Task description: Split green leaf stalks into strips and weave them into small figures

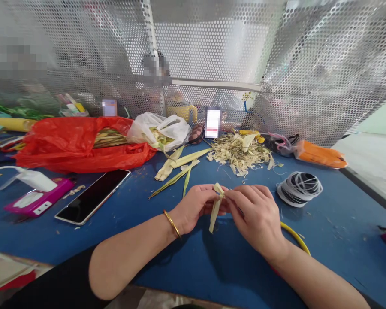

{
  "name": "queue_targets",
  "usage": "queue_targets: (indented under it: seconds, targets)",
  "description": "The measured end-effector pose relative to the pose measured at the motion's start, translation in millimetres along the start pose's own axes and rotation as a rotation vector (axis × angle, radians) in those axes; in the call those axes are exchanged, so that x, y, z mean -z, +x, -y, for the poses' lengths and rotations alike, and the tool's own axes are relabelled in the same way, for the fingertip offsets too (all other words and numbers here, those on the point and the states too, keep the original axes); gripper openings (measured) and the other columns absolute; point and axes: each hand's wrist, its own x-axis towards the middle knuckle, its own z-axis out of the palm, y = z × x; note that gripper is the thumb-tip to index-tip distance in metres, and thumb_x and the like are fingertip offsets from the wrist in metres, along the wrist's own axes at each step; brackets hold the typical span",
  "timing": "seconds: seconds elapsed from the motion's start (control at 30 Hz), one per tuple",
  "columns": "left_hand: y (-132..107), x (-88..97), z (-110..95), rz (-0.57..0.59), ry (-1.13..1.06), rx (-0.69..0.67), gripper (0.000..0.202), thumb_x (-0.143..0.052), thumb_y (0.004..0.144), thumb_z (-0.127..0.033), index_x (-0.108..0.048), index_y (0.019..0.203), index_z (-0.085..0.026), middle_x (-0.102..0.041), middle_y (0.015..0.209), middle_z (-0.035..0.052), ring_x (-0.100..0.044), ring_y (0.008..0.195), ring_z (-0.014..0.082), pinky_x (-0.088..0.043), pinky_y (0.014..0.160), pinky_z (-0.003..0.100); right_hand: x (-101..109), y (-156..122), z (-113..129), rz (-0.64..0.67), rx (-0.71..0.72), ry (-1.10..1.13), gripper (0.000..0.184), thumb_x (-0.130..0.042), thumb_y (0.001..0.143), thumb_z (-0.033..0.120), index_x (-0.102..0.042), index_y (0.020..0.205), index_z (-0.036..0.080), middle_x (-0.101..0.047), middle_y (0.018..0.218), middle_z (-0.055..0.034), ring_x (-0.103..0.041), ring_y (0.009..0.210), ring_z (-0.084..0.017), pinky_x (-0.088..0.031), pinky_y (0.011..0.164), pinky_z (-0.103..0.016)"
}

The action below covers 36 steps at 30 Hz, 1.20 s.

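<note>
we judge the work to be approx. midway: one strip (214, 216) of pale husk is in the hands, bunched near its top where the fingers meet, and its tail hangs down above the table (186, 262). this one looks partly shaped, but we cannot say it is finished. we see no completed piece nearby, so the no. of done ones we can't tell. the pile (238, 155) of bits behind the hands suggests to us that much trimming is done. material is left: a few leaves (193, 158) lie loose, & more shows in the white bag (176, 128) and the red bag (64, 141). the thread (300, 189) stands near the r. hand, not touched.

l. hand (194, 206): fingers curled, not wide open; thumb & index pinch the strip at its bunched part. r. hand (255, 210): fingers bent, thumb & index closed at the same spot from the other side, so it also grips the strip, prob. by its edge. if some fine thread end is between the fingertips, it is too small for us to tell.
</note>
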Motion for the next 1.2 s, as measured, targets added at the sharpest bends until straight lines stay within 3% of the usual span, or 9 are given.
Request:
queue_targets:
  seconds: [0.23,0.37,0.53,0.63,0.7,0.83,0.97,1.2]
  targets:
    - [0,-3.5,1,-0.04,-0.051,-0.005,0.029,-0.076,0.069,-0.033,-0.071,0.091,-0.014,-0.068,0.075,0.0031,-0.061,0.065,0.0115,-0.053,0.069,0.026,-3,-1,-1,0.027,0.042,0.002,0.02,-0.047,0.094,0.017,-0.064,0.082,0.018,-0.064,0.076,-0.0031,-0.055,0.069,-0.016,-0.036,0.074,-0.034]
    - [2,-4.3,3,-0.106,-0.074,0.002,0.032,-0.08,0.065,-0.032,-0.07,0.088,-0.013,-0.067,0.074,0.0026,-0.059,0.061,0.0104,-0.051,0.064,0.024,-3,0,0,0.046,0.12,-0.033,0.018,-0.046,0.093,0.015,-0.064,0.093,0.017,-0.063,0.076,-0.0029,-0.054,0.071,-0.016,-0.037,0.083,-0.037]
    - [3,-1.5,6,-0.096,-0.112,-0.038,0.034,-0.082,0.061,-0.027,-0.069,0.089,-0.012,-0.068,0.077,0.0039,-0.061,0.066,0.012,-0.047,0.063,0.022,-3,2,7,0.101,0.326,-0.07,0.022,-0.045,0.093,0.013,-0.063,0.106,0.017,-0.065,0.099,-0.006,-0.056,0.097,-0.02,-0.032,0.103,-0.041]
    - [3,-1.6,8,-0.106,-0.094,-0.02,0.036,-0.081,0.062,-0.027,-0.069,0.092,-0.011,-0.069,0.083,0.0064,-0.062,0.071,0.0127,-0.046,0.066,0.021,-6,2,10,0.172,0.464,-0.104,0.018,-0.048,0.092,0.016,-0.064,0.099,0.018,-0.063,0.096,-0.0056,-0.055,0.097,-0.021,-0.034,0.104,-0.041]
    - [3,-2.3,9,-0.119,-0.073,-0.007,0.037,-0.081,0.062,-0.026,-0.07,0.093,-0.012,-0.069,0.086,0.0068,-0.062,0.073,0.0126,-0.046,0.067,0.021,-9,0,9,0.188,0.48,-0.116,0.018,-0.046,0.092,0.015,-0.064,0.091,0.018,-0.062,0.088,-0.0048,-0.055,0.092,-0.021,-0.036,0.101,-0.041]
    - [3,-3.0,9,-0.105,-0.003,-0.017,0.035,-0.081,0.061,-0.026,-0.072,0.093,-0.013,-0.069,0.083,0.0051,-0.06,0.07,0.0117,-0.045,0.064,0.021,-10,0,7,0.144,0.317,0.054,0.022,-0.043,0.093,0.013,-0.062,0.083,0.019,-0.062,0.083,-0.0036,-0.054,0.081,-0.018,-0.04,0.091,-0.039]
    - [2,-3.3,8,-0.113,0.085,-0.065,0.031,-0.078,0.065,-0.028,-0.074,0.093,-0.014,-0.069,0.081,0.0047,-0.059,0.068,0.0118,-0.046,0.064,0.022,-9,1,5,0.06,0.001,0.293,0.012,-0.049,0.092,0.017,-0.06,0.09,0.02,-0.061,0.084,-0.0041,-0.055,0.08,-0.017,-0.04,0.077,-0.034]
    - [-1,-6.2,1,-0.149,0.115,-0.048,0.032,-0.074,0.07,-0.033,-0.073,0.096,-0.014,-0.069,0.077,0.006,-0.061,0.066,0.0136,-0.049,0.065,0.025,-14,1,3,0.071,-0.55,0.59,0.015,-0.05,0.088,0.026,-0.051,0.074,0.02,-0.057,0.071,0.0006,-0.052,0.068,-0.014,-0.039,0.065,-0.027]
